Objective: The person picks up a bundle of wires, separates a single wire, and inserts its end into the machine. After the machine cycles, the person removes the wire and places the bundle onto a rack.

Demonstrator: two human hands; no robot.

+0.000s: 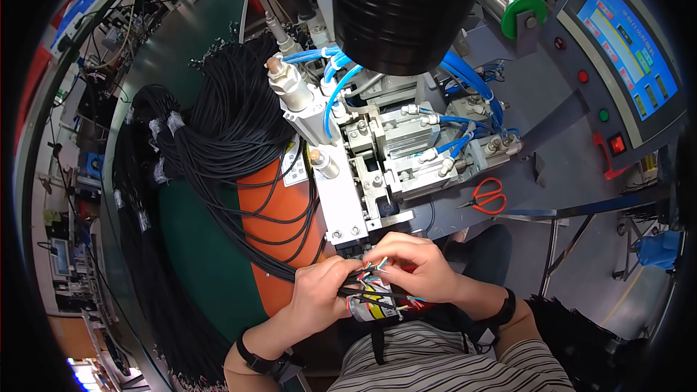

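In front of the striped shirt, my left hand [318,294] is closed around a black cable near its stripped end. Thin coloured wires [367,276], some red, white and blue, fan out of that end between both hands. My right hand [417,267] pinches at these wires with thumb and forefinger; the exact wire between its fingertips is too small to make out. Below the fingers, more black cable ends [377,293] with bare coloured wires lie across a white, yellow and red wrapped object [372,310]. Both hands are just in front of the metal machine [335,199].
A thick heap of black cables [239,101] covers the left of the green and orange table. Red-handled scissors [488,197] lie right of the machine. Blue air hoses [465,72] loop behind it. A control screen [624,51] and a green-flanged wire spool [519,11] stand at right.
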